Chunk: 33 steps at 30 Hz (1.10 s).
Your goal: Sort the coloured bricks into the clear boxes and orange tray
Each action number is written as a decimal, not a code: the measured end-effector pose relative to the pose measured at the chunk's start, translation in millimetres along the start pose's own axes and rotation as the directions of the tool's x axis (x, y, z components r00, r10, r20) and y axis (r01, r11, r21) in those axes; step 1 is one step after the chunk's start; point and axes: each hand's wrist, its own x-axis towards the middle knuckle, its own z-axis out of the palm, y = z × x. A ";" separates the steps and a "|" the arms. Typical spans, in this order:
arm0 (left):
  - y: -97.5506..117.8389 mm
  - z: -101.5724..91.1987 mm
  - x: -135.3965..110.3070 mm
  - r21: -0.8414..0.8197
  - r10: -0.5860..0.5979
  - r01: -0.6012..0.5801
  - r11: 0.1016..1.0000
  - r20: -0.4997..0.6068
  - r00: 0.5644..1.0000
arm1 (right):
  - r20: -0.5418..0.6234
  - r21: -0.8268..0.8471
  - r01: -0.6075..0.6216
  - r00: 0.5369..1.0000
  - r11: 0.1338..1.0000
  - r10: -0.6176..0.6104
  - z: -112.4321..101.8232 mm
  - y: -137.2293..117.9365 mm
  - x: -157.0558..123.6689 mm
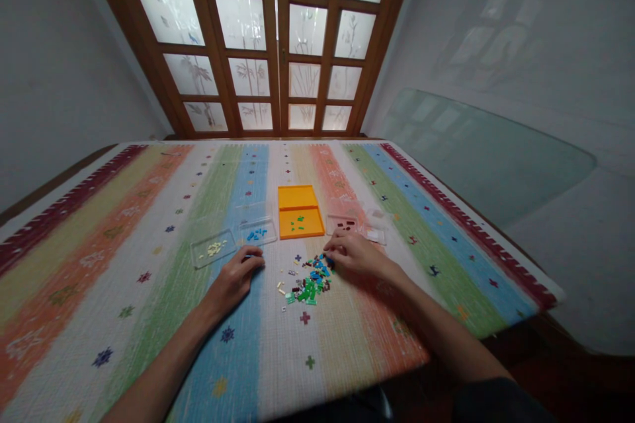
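Observation:
A mixed pile of small toy bricks (311,287), green, blue, brown and pale yellow, lies on the striped tablecloth. At its upper right edge is my right hand (352,252), palm down, with fingertips drawn together at the bricks; what they pinch is hidden. My left hand (244,269) rests on the cloth left of the pile, its fingers loosely bent and apart, holding nothing visible. Just beyond it, a clear tray (272,227) contains blue bricks (256,234). Beyond my right hand, another clear tray (331,217) has dark brown bricks (346,225).
An orange open case (282,223) with a few green bricks stands in the middle behind the pile. At the left, a clear tray (197,264) holds pale yellow bricks (214,248). The striped tablecloth (163,291) covers the table; glazed wooden doors (282,59) stand behind it.

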 end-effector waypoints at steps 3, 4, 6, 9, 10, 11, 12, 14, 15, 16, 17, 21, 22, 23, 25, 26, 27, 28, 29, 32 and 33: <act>-1.8 0.6 1.0 -0.003 -0.002 0.002 1.000 -0.001 1.000 | 0.035 -0.018 -0.023 0.999 1.000 0.024 5.3 -4.5 1.4; -2.4 1.2 1.2 -0.004 0.001 -0.001 1.000 -0.004 1.000 | 0.036 -0.031 -0.023 0.999 0.999 0.024 7.5 -4.9 1.7; -3.4 2.1 1.5 -0.001 0.004 -0.004 1.000 -0.008 1.000 | 0.030 -0.057 -0.024 0.999 0.998 0.026 12.2 -5.0 1.8; -2.8 2.6 1.9 0.008 0.012 -0.012 1.000 -0.010 1.000 | 0.019 -0.067 -0.043 0.999 0.997 0.044 17.5 -4.6 1.6; -2.1 2.4 2.0 0.014 0.016 -0.016 1.000 -0.014 1.000 | 0.017 -0.063 -0.044 0.999 0.997 0.046 17.9 -4.3 1.5; -1.2 2.1 2.1 0.022 0.019 -0.019 1.000 -0.022 1.000 | 0.013 -0.059 -0.043 0.999 0.997 0.044 17.5 -3.8 1.4; -0.3 1.7 2.1 0.033 0.022 -0.021 0.999 -0.037 0.999 | 0.004 -0.056 -0.039 0.999 0.998 0.039 16.2 -3.0 1.4; 1.6 0.8 1.8 0.059 0.026 -0.022 0.998 -0.072 0.997 | -0.036 -0.050 -0.030 0.999 0.998 0.028 11.1 0.3 1.9; 2.4 0.2 1.6 0.072 0.028 -0.021 0.997 -0.089 0.996 | -0.065 -0.047 -0.030 0.997 0.998 0.027 7.6 2.9 2.4; 3.0 -0.3 1.3 0.083 0.029 -0.020 0.996 -0.103 0.994 | -0.097 -0.044 -0.034 0.995 0.998 0.030 3.8 6.1 3.2; 3.5 -0.8 1.0 0.092 0.027 -0.017 0.996 -0.110 0.994 | -0.126 -0.041 -0.042 0.991 0.998 0.037 -0.1 10.1 4.4; 3.6 -2.7 0.2 0.090 0.015 -0.005 0.996 -0.106 0.994 | -0.201 -0.060 -0.098 0.976 0.993 0.084 -13.1 29.9 12.5; 3.4 -2.9 0.2 0.085 0.019 -0.010 0.996 -0.108 0.994 | -0.210 -0.069 -0.110 0.973 0.992 0.094 -15.0 35.0 15.3; 3.3 -3.1 0.3 0.079 0.024 -0.015 0.997 -0.110 0.994 | -0.216 -0.076 -0.122 0.971 0.990 0.103 -16.3 39.9 18.3; 3.2 -3.2 0.5 0.068 0.026 -0.019 0.998 -0.111 0.993 | -0.223 -0.086 -0.140 0.968 0.986 0.118 -16.6 48.0 24.4; 3.4 -3.4 0.7 0.063 0.021 -0.014 0.998 -0.107 0.994 | -0.225 -0.090 -0.148 0.966 0.985 0.125 -15.8 51.2 27.5; 3.7 -3.6 0.9 0.058 0.013 -0.007 0.998 -0.100 0.995 | -0.224 -0.096 -0.156 0.966 0.983 0.131 -14.6 53.6 30.4; 4.0 -3.9 1.1 0.055 0.006 -0.001 0.998 -0.092 0.996 | -0.219 -0.102 -0.162 0.966 0.982 0.136 -13.1 55.4 33.2; 4.4 -4.4 1.2 0.052 0.001 0.004 0.999 -0.085 0.996 | -0.210 -0.108 -0.166 0.968 0.980 0.141 -11.5 56.5 35.7; 5.0 -5.9 1.5 0.054 0.006 -0.003 0.999 -0.068 0.998 | -0.167 -0.127 -0.181 0.973 0.975 0.159 -7.3 57.0 41.2; 4.8 -6.3 1.4 0.056 0.008 -0.004 0.998 -0.062 0.998 | -0.153 -0.132 -0.186 0.974 0.974 0.165 -6.6 56.3 42.2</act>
